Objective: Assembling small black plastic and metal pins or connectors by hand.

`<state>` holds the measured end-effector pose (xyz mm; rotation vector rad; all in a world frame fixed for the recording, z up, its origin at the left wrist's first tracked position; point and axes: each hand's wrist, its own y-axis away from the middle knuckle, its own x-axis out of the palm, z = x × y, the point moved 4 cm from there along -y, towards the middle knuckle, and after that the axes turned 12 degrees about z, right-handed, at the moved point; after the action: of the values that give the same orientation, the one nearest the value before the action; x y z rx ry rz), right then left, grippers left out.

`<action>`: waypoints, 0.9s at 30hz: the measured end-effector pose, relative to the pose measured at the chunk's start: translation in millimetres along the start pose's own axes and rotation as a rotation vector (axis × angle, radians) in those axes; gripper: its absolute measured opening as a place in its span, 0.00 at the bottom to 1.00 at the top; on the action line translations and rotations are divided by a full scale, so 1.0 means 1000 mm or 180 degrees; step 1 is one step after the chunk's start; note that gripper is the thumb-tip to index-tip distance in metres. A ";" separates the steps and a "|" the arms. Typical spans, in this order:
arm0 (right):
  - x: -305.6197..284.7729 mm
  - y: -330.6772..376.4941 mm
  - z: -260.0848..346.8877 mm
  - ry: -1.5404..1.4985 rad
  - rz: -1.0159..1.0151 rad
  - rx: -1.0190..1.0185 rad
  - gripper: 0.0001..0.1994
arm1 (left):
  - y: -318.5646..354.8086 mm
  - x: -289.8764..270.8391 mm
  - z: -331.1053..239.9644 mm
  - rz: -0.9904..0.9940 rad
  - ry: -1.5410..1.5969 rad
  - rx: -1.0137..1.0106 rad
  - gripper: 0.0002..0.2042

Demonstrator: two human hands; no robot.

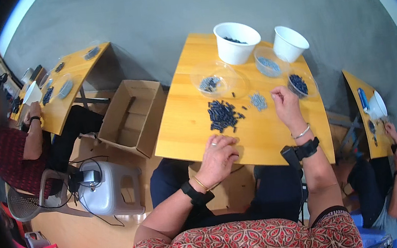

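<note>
Left hand (219, 156) rests palm-down on the near edge of the yellow surface (179, 126), fingers curled loosely, holding nothing visible; just near of the pile of small dark-blue parts (223, 114). Right hand (286, 106) hovers right of the pile, fingertips pressed together as if pinching one tiny piece, too small to confirm. Small grey parts (258, 101) lie between pile and right hand. Judgement: parts look light, stiff, hard plastic or metal, not fragile, likely to skitter or roll; take one at a time with a thumb-forefinger pinch across the body. Further off: clear dish (213, 81) with a few dark parts, clear dish (268, 65) with grey ones, dark-filled dish (299, 85) far right. Farthest: two white buckets (237, 42), (289, 42). Cardboard box (132, 116) on the floor at left; other people at neighbouring surfaces.
</note>
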<state>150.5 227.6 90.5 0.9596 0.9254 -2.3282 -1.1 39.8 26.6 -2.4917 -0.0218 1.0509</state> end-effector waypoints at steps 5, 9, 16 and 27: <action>0.017 0.026 -0.063 0.0164 0.0426 0.0384 0.03 | -0.003 -0.002 -0.004 -0.0027 -0.0034 -0.0045 0.04; 0.028 0.029 -0.045 0.0172 0.0712 0.0148 0.04 | -0.002 0.000 -0.005 -0.0002 -0.0061 -0.0127 0.03; 0.037 0.022 -0.021 0.0301 0.0870 -0.0280 0.05 | -0.004 0.002 -0.006 -0.0016 -0.0085 -0.0127 0.02; 0.030 0.032 -0.040 -0.0131 0.0801 -0.0060 0.04 | -0.003 0.001 -0.005 -0.0081 -0.0087 -0.0071 0.02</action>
<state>167.9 230.0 33.6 0.9573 0.7612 -2.1159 3.4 41.0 30.0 -2.4904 -0.0734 1.0798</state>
